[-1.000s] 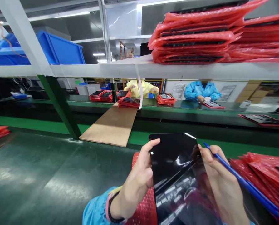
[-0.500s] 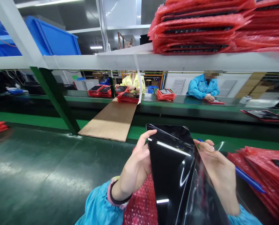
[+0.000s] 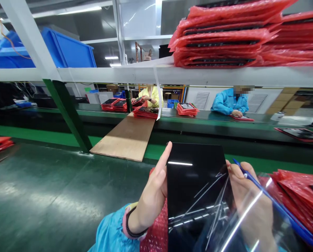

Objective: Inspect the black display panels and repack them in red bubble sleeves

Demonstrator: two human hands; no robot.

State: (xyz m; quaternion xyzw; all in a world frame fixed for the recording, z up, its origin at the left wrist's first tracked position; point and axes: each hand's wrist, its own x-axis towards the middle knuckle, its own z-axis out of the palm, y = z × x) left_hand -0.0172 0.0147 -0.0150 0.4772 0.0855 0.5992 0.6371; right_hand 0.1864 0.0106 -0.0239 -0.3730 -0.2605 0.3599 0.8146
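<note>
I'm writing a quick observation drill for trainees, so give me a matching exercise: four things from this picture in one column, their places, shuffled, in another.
Column one
1. Pen
2. Panel
3. Blue bins
4. Board

Column two
A. Above the white beam, upper left of the picture
B. Just right of the green post
C. In the right hand
D. Between the left hand and the right hand

Pairs: 1-C, 2-D, 3-A, 4-B
</note>
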